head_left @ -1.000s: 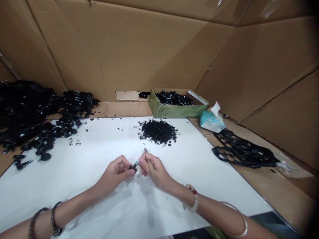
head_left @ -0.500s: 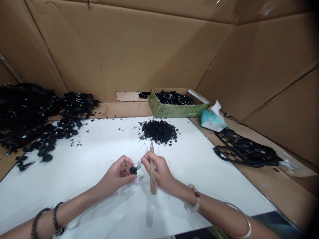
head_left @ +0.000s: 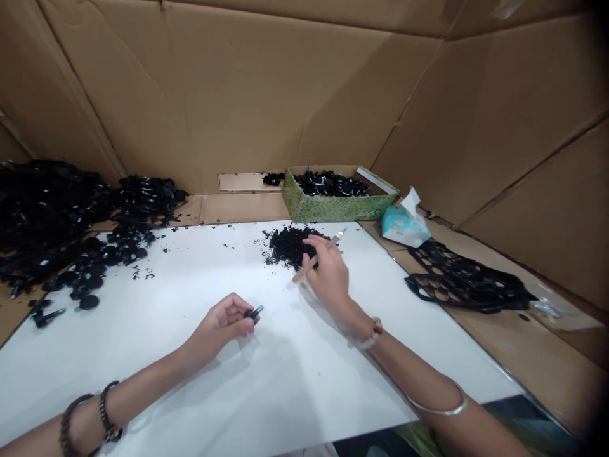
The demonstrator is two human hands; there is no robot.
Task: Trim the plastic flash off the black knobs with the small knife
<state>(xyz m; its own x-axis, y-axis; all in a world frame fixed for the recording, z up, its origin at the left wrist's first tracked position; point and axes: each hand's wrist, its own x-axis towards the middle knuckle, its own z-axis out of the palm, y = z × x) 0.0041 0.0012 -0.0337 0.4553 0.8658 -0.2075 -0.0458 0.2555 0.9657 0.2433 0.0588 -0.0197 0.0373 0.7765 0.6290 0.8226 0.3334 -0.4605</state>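
My left hand (head_left: 223,324) rests on the white sheet (head_left: 181,381), fingers pinched on a small black part with a metal pin (head_left: 253,313). My right hand (head_left: 328,270) is stretched forward to the heap of tiny black rings (head_left: 288,244), its fingertips on the heap's right side. It grips a thin wooden stick (head_left: 318,256) that lies slanted across the fingers. Beaded bracelets show on both wrists.
A green box (head_left: 333,204) of black parts stands behind the heap. A big pile of black parts (head_left: 61,222) covers the left side. A tissue pack (head_left: 402,225) and black netted frames (head_left: 466,285) lie at the right. Cardboard walls (head_left: 285,95) enclose the bench.
My right hand has left the part in my left hand and moved forward and right to the ring heap, carrying the stick. The left hand stays put with the part.
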